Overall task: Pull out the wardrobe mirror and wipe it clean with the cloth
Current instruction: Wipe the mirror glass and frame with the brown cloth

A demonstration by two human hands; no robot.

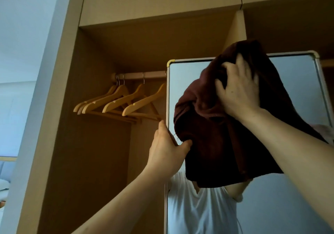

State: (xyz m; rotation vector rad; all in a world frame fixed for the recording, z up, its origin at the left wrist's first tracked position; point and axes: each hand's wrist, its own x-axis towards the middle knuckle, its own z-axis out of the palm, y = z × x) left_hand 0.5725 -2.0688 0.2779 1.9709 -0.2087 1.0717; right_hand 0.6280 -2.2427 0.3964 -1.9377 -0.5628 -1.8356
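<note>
**Wiping the upper glass of the wardrobe mirror**

Hanging inside the open wardrobe point(101, 143) compartment, several bare wooden hangers point(126, 100) sit close together on a rail point(141, 75) near its top. They angle down to the left.

The mirror point(298, 82) stands upright just right of that compartment. Its long axis is vertical, its glass faces the person, and its pale frame has rounded corners. The top edge sits a little above the rail, and the lower part runs out of view. A white T-shirt shows in the reflection.

The left hand point(166, 147) grips the mirror's left edge, fingers wrapped behind the frame and thumb lying on the glass side beside the cloth point(216, 143). This dark maroon cloth covers the upper middle of the glass and hangs down in folds. The right hand point(238, 93) holds it against the mirror near the top, fingers spread and bent, their tips sunk into the bunched fabric.
</note>
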